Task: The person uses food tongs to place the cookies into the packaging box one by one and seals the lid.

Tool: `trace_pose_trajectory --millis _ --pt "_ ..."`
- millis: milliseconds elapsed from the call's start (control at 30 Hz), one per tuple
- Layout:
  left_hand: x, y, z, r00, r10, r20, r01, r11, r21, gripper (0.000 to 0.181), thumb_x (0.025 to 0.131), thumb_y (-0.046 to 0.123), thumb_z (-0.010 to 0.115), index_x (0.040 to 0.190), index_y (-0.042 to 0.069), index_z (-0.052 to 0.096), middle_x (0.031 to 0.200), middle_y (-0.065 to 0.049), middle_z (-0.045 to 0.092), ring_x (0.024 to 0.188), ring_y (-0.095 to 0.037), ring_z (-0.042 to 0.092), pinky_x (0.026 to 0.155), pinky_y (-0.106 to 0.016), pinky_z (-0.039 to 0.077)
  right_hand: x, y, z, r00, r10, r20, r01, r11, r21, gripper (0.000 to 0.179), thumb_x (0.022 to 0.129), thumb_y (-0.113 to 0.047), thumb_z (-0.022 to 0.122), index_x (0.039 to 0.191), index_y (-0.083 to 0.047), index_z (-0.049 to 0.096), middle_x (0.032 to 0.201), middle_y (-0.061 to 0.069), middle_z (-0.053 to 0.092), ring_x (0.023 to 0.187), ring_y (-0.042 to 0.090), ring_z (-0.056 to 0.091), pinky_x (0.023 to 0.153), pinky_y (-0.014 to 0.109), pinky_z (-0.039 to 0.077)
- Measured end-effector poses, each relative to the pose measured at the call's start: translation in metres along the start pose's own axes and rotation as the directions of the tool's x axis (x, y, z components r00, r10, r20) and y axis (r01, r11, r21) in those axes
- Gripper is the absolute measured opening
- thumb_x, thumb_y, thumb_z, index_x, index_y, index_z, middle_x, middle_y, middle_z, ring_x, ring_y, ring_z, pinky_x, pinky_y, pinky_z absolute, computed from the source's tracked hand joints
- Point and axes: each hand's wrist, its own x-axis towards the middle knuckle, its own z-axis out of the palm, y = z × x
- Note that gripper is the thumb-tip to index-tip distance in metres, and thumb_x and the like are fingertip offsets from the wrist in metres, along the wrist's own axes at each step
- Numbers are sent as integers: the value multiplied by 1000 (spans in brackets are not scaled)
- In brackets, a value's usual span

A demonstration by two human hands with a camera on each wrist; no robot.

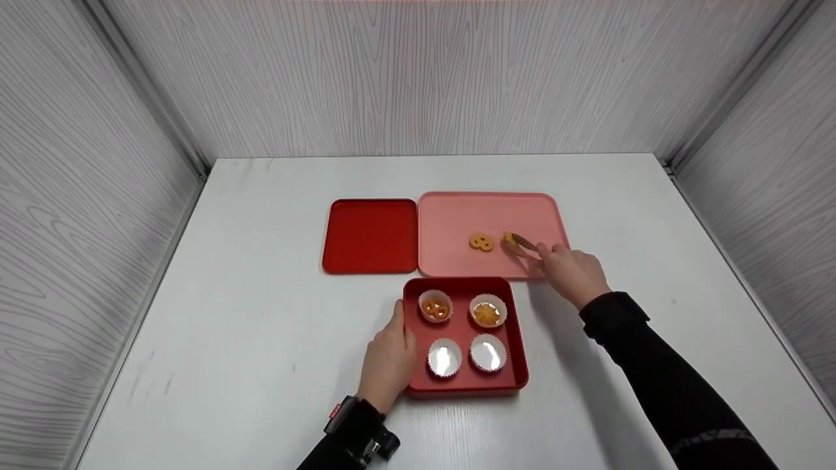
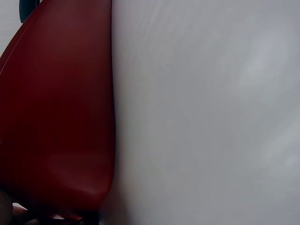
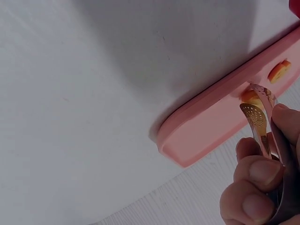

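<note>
My left hand grips the left wall of a square red box, whose side fills the left of the left wrist view. Inside stand several white paper cups; one back cup holds a pretzel-shaped piece, the other an orange-yellow piece. The two front cups show bare white bottoms. My right hand holds metal tongs with perforated tips. Over the pink tray, the tips lie around a small yellow piece, partly hidden by them. A pretzel-shaped biscuit lies just left of it.
A flat red tray lies against the pink tray's left edge. The red box stands right in front of the pink tray on the white table. Grey wood-grain panels close off the back and both sides.
</note>
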Motion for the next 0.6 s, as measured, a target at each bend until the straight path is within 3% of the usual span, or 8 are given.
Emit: trace_pose_trajectory --millis 200,600 --pt "-1 -2 2 998 48 -37 -48 999 -4 51 105 13 49 151 -7 41 127 -27 67 98 -38 71 83 -52 57 -3 6 2 999 34 29 -35 998 45 19 95 -14 72 104 0 62 75 19 62 56 40 61 49 52 50" --pt "-1 -2 2 999 30 -31 -30 1000 5 51 105 13 50 152 -6 41 129 -26 66 100 -37 71 85 -51 57 -8 13 8 998 57 -9 -55 989 137 15 96 -13 71 104 -3 64 77 18 66 64 40 64 52 53 51"
